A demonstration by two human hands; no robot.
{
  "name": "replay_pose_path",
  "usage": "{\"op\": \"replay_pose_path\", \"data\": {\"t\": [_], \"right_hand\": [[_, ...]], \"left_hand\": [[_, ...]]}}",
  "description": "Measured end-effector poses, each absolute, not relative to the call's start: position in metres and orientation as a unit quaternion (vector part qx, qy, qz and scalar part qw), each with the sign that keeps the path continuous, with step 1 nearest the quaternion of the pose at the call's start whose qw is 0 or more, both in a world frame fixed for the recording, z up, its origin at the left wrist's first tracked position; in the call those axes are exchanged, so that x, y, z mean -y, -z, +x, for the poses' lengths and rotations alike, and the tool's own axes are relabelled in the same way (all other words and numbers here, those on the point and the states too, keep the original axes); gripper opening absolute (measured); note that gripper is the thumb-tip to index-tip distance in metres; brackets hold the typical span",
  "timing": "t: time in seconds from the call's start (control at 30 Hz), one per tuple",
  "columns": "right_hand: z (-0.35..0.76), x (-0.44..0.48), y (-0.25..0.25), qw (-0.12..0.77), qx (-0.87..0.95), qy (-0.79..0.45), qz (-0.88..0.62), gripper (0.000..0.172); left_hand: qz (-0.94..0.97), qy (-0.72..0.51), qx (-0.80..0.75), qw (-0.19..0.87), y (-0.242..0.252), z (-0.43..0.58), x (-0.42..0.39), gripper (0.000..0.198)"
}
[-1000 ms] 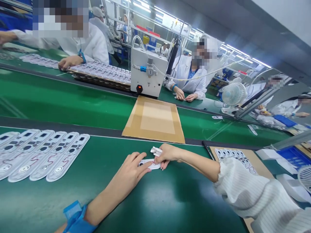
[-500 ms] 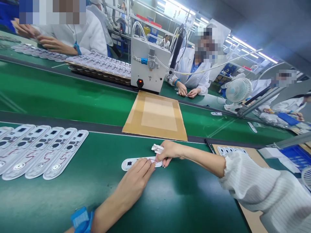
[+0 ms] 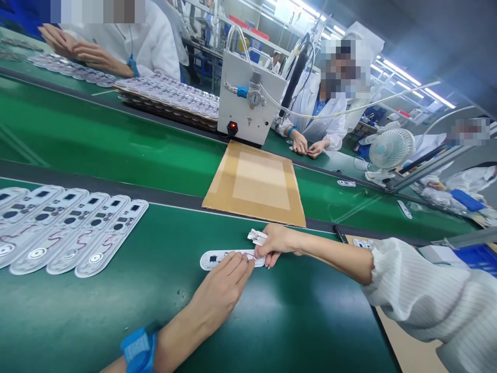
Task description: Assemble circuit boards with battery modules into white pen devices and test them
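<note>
1. One board (image 3: 212, 259) lies under the left hand (image 3: 223, 286), middle hidden; fingers bunched, grip impossible to tell.
2. Right hand (image 3: 278, 241): clamped on a white piece (image 3: 257, 237), partly covering it.
3. Left of both hands, a row of boards (image 3: 70, 219) is cut off.

My left hand (image 3: 221, 287) can pass leftward over the table (image 3: 171, 243) up to the strips (image 3: 79, 230) — beyond the cardboard (image 3: 258, 184), the machine (image 3: 248, 101) blocks passage.

The green bench (image 3: 279, 321) had a glossy top.
White oblong panels (image 3: 112, 235) lay side by side at its left, a single panel (image 3: 209, 261) near the far edge, a brown board (image 3: 412, 339) at its right.
</note>
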State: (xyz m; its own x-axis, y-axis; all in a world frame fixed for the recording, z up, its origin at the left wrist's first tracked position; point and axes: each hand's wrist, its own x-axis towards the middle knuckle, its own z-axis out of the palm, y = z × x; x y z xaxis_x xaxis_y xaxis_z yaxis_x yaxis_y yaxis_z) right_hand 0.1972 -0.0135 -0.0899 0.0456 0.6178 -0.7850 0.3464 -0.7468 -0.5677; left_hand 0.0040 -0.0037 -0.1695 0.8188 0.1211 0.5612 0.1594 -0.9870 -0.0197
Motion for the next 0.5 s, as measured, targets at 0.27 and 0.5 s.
{"op": "replay_pose_path", "data": {"t": [0.27,0.5], "right_hand": [[0.194,0.011,0.094,0.105,0.337,-0.597,-0.721,0.018],[0.204,0.015,0.096,0.148,0.346,-0.624,-0.685,0.009]], "left_hand": [[-0.942,0.320,0.067,0.069,0.161,0.007,0.005,0.036],[-0.931,0.353,0.088,-0.010,0.158,0.008,0.002,0.031]]}}
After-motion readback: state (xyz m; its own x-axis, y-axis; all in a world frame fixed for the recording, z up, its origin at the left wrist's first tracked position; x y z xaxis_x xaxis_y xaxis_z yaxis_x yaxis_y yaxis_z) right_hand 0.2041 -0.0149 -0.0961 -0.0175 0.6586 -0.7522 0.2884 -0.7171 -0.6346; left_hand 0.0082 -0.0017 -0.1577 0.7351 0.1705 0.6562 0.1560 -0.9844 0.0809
